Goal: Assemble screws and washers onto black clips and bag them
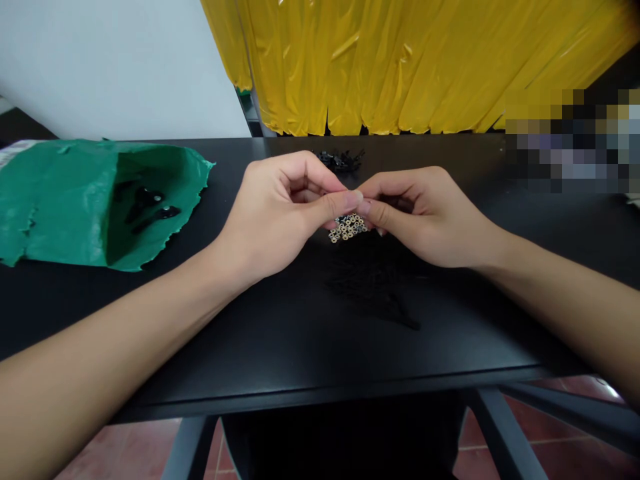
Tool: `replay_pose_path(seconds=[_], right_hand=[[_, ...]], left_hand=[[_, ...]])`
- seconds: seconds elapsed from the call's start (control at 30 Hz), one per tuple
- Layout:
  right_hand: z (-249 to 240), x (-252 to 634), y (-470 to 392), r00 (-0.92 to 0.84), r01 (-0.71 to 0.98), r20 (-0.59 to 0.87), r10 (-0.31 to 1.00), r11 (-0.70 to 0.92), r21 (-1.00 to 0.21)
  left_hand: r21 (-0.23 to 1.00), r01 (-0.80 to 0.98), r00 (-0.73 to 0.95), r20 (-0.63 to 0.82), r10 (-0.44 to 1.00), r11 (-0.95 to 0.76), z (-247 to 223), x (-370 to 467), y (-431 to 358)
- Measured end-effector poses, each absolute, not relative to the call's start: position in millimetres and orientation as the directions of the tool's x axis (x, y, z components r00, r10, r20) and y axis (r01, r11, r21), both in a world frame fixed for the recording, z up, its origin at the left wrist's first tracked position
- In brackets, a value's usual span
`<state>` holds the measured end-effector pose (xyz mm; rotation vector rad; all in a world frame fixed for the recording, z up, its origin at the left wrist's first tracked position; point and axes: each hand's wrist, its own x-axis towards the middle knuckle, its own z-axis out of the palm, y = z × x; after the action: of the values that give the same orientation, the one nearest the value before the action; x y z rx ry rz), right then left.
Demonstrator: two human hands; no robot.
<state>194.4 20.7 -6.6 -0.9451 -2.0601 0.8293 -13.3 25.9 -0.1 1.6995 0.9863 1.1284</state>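
My left hand (295,207) and my right hand (420,213) meet over the middle of the black table, thumbs and fingertips pinched together and touching. Whatever sits between the fingertips is hidden or too small to name. Just below them lies a pile of small gold-coloured rings or nuts (345,230), partly covered by the fingers. Nearer to me is a heap of thin black pieces (370,290), hard to make out against the dark surface. Behind the hands rests another cluster of small black parts (343,160).
An open green plastic bag (65,207) lies at the left with black parts (147,198) inside. The black table (280,347) has its front edge close to me. Yellow plastic sheeting (360,67) hangs behind it, beside a white panel (120,67). The far right is blurred out.
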Motion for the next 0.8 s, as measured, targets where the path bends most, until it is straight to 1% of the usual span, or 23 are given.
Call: replay_pose_path(seconds=[0.2,0.37,0.5,0.63,0.7,0.8], right_hand=[[-5.1,193.5,20.8,-0.459,0.368,0.346,0.818,0.530,-0.764],[-5.0,193.2,20.5,-0.453,0.387,0.355,0.818,0.539,-0.748],[-6.3,193.9,20.6,-0.429,0.415,0.362,0.827,0.537,-0.735],[-6.7,194.8,21.4,-0.394,0.440,0.374,0.839,0.530,-0.725],[-6.4,195.0,21.4,-0.392,0.457,0.382,0.837,0.538,-0.709],[-5.9,195.1,21.3,-0.406,0.491,0.417,0.813,0.579,-0.651]], left_hand=[[0.936,0.151,0.247,0.276,0.929,-0.319,-1.3,-10.4,24.8],[0.923,0.177,0.253,0.294,0.922,-0.343,-4.2,-12.2,26.2],[0.925,0.214,0.240,0.262,0.935,-0.314,-3.1,-15.8,26.1],[0.938,0.190,0.255,0.237,0.937,-0.289,-2.6,-17.1,25.6],[0.939,0.181,0.270,0.240,0.933,-0.294,-2.9,-16.7,25.8],[0.930,0.181,0.267,0.268,0.926,-0.321,-3.6,-16.0,27.1]])
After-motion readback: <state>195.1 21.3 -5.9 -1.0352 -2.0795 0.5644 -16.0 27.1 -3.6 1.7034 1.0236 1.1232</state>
